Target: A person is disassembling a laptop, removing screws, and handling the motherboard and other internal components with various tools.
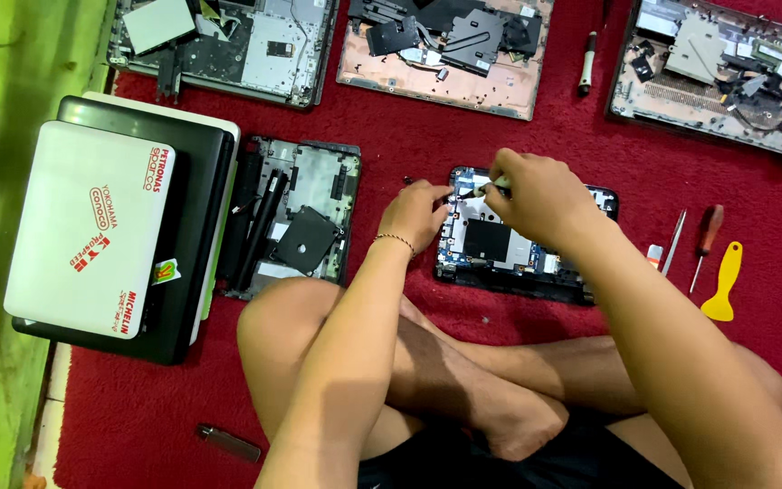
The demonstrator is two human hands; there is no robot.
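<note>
An opened laptop base is laid on the red carpet, steadied at its edge by the left hand; a small white part is pinched in the right hand grip above it. A green wall is seen alongside.

Five opened laptop bases lie on the red mat: three along the top, one at centre left, one under the hands. Three closed laptops sit stacked at the left. Two screwdrivers, one yellow pry tool, one small metal lighter.
</note>
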